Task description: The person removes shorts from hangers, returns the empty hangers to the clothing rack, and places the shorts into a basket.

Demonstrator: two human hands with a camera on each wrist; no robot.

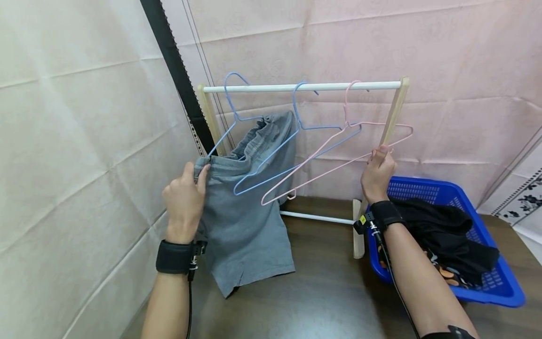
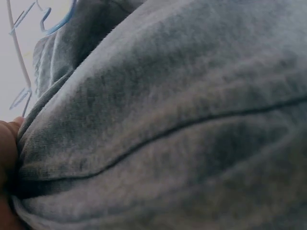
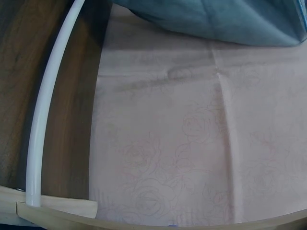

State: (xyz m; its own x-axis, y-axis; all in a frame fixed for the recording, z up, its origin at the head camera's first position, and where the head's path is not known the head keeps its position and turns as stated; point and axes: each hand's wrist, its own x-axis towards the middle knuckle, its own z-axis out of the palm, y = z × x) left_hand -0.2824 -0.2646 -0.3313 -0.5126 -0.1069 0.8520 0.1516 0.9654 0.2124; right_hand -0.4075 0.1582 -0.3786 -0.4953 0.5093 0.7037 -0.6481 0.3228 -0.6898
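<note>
Plain grey shorts (image 1: 245, 221), no legible label.

Tight under the rail, open on the tabletop.
Blue hangers (image 1: 271, 141) and pink hanger (image 1: 338, 150) crowd the rack's (image 1: 305, 86) middle; grey shorts (image 1: 247, 226) block the left side, blue basket (image 1: 487, 282) the right. Bare table (image 1: 322, 292) lies free between them.

Nothing readable is showing anywhere from where I am standing: no lettering, label, brand or number is appearing on the grey cotton shorts (image 1: 245, 226), the blue plastic basket (image 1: 487, 292) or the wire hangers.
</note>
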